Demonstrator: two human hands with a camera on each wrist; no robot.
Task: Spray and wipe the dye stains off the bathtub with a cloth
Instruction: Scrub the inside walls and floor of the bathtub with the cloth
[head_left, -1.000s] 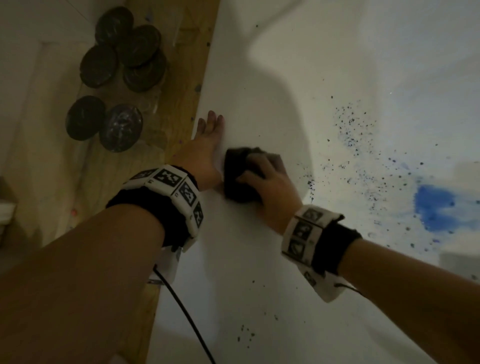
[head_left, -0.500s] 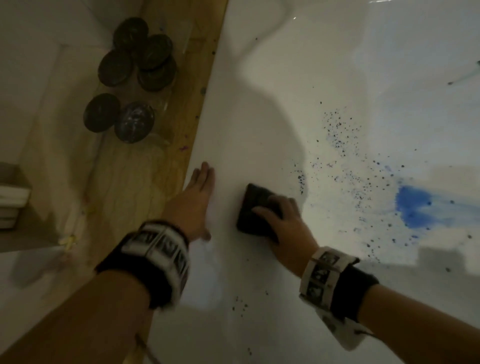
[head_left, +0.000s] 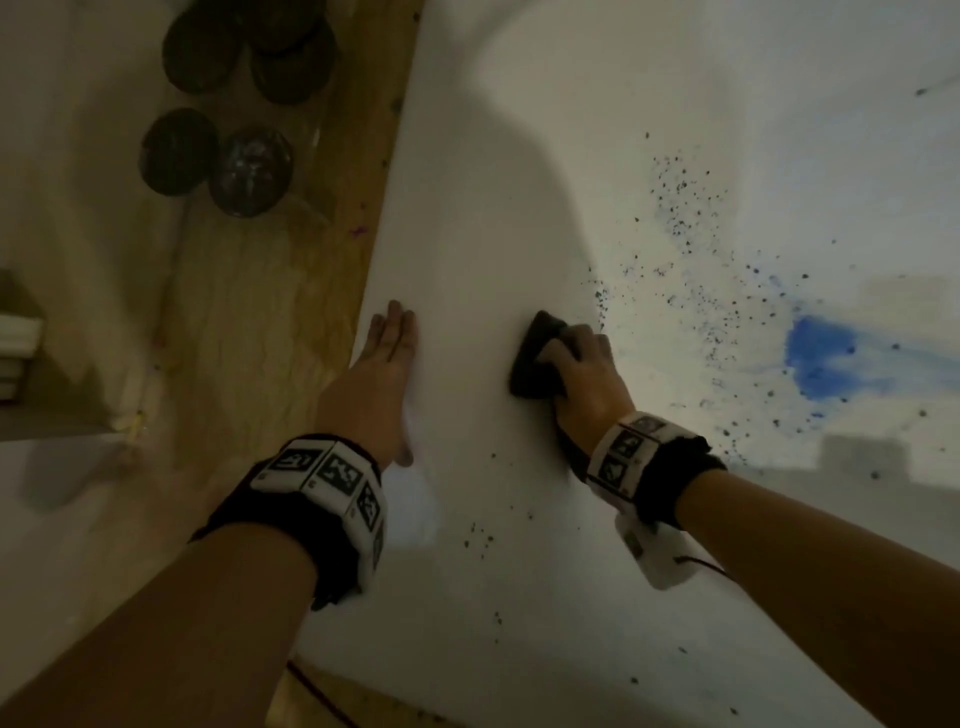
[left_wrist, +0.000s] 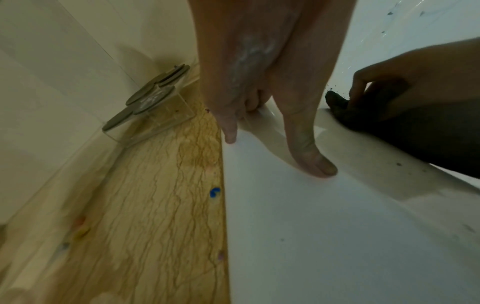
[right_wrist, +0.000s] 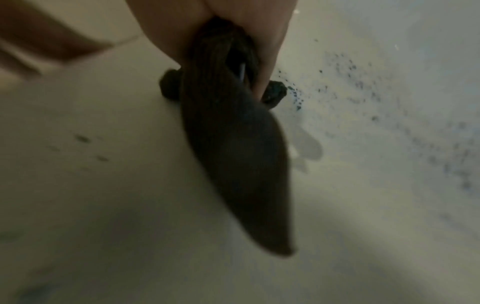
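the dark cloth (head_left: 535, 358) lies bunched against the white bathtub (head_left: 519, 208), on the sloping inner side just below the rim. the right hand (head_left: 587, 384) is on top of it, and its fingers (head_left: 597, 345) are curled over the cloth and clamped on it, pressing it to the surface. in the right wrist view the cloth (right_wrist: 228, 144) hangs out of the grip as a long dark fold, with a finger (right_wrist: 262, 67) along one side (this picture is quite blurred).

just right of the cloth there begins a field of small dark blue specks (head_left: 691, 260), spread over the tub wall. further right is a solid blue stain (head_left: 818, 358) with a pale streak going from it. some more specks (head_left: 480, 540) are below the hands, well apart from the main field.

the left hand (head_left: 374, 384) rests flat on the tub rim, near the cloth but not touching it. its fingers (head_left: 397, 327) are straight and close together, holding nothing; in the left wrist view the thumb (left_wrist: 309, 148) stands apart from them and touches the white surface, and there is a whitish smear on the palm.

beside the rim runs a wooden ledge (head_left: 270, 312) with a few small colour spots, one of them blue (left_wrist: 215, 192). at its far end stands a clear box (left_wrist: 155, 115) with round dark lids (head_left: 249, 171) on top.
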